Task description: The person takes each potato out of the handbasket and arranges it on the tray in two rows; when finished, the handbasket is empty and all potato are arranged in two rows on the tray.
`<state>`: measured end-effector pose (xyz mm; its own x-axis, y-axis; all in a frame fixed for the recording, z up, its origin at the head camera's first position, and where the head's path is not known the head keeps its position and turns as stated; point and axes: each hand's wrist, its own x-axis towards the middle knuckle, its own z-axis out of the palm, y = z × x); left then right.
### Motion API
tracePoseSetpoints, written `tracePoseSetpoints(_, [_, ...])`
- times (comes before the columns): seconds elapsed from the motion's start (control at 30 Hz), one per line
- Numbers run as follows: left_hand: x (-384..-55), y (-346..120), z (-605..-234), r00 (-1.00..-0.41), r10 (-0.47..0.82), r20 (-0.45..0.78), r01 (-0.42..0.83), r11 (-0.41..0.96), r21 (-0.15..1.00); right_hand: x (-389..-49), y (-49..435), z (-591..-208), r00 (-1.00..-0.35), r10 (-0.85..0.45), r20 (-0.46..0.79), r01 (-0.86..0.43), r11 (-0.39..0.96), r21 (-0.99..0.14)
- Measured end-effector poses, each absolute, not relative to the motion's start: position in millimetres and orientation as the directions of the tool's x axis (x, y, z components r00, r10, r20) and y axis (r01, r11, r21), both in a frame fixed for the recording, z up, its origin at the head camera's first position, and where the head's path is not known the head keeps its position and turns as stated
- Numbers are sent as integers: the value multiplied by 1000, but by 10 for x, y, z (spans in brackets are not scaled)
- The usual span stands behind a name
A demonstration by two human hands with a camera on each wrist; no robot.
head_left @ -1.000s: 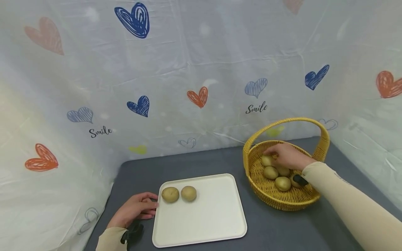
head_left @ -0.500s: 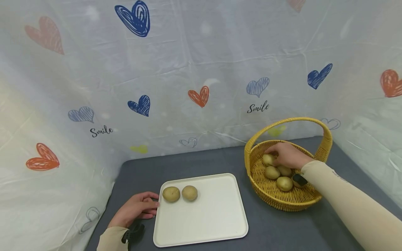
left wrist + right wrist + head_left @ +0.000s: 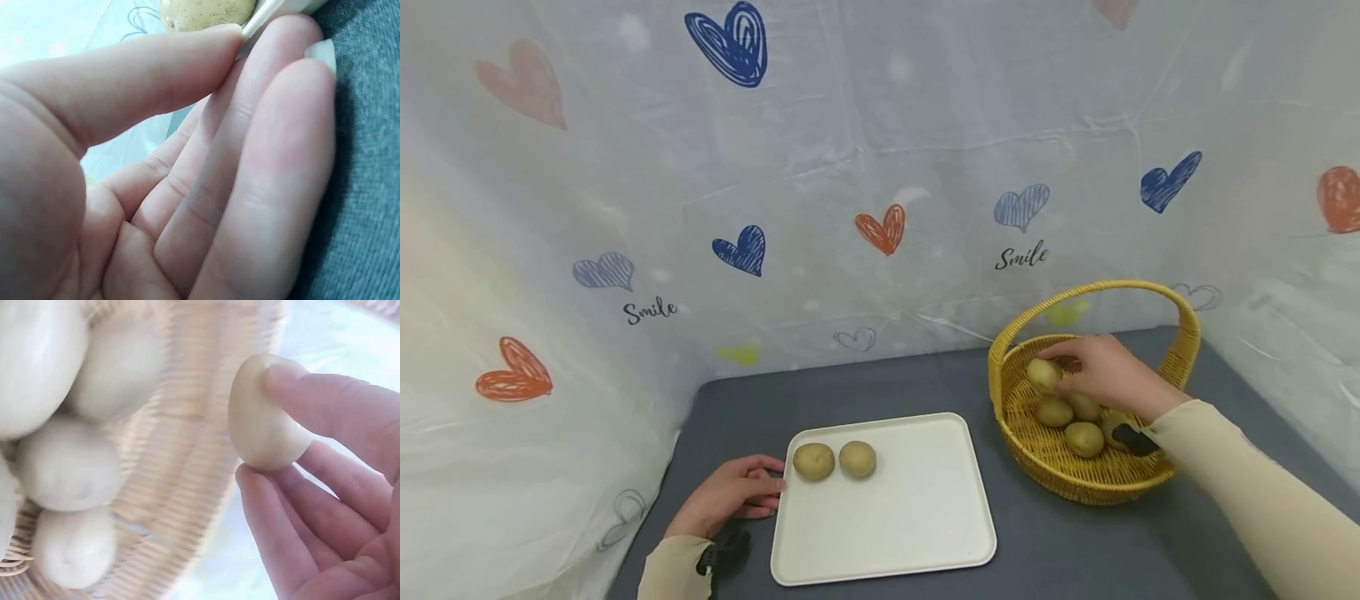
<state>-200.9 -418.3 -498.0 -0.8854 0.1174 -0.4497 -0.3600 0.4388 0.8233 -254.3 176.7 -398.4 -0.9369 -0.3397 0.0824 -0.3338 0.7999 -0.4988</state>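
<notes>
My right hand (image 3: 1105,373) pinches a potato (image 3: 1043,375) between thumb and fingertips, over the far left part of the yellow wicker basket (image 3: 1037,475). In the right wrist view, this potato (image 3: 265,419) is clear of the other potatoes (image 3: 72,465). Several potatoes (image 3: 1084,439) lie in the basket below the hand. My left hand (image 3: 730,493) pinches the left rim of a white tray (image 3: 917,508). The left wrist view has the thumb (image 3: 187,62) on the tray's edge (image 3: 275,14), with fingertips beneath. Two potatoes (image 3: 857,459) sit side by side in the tray's far left corner.
A dark grey cloth (image 3: 865,385) covers the table. The basket's tall arched handle (image 3: 1101,287) rises above its opening. A white curtain (image 3: 820,167) printed with hearts hangs behind and at both sides.
My right hand has lifted a potato slightly from among the others in the basket. The left hand keeps its place at the tray's rim. The head view has shifted a little.
</notes>
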Motion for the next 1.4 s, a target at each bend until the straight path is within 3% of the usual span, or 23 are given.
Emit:
tracePoseSetpoints(0.2, [-2008, -4225, -4937, -895, 94, -437, -353, 450, 820, -2202, 1547, -3817, -925, -349, 152, -377, 782, -497])
tracePoseSetpoints(0.5, [-2070, -4238, -4928, -893, 102, -437, -355, 436, 827, -1802, 1085, -3909, -881, -429, 200, -442, 597, -669])
tracePoseSetpoints(0.97, [-2100, -4185, -4910, -888, 123, -444, -357, 424, 832, -2066, 31, -4594, -866, -445, 227, -449, 496, -743])
tracePoseSetpoints(1.4, [-2031, -4204, -4968, -891, 117, -439, -359, 410, 838, -2160, -292, -4909, -892, -403, 206, -400, 489, -775])
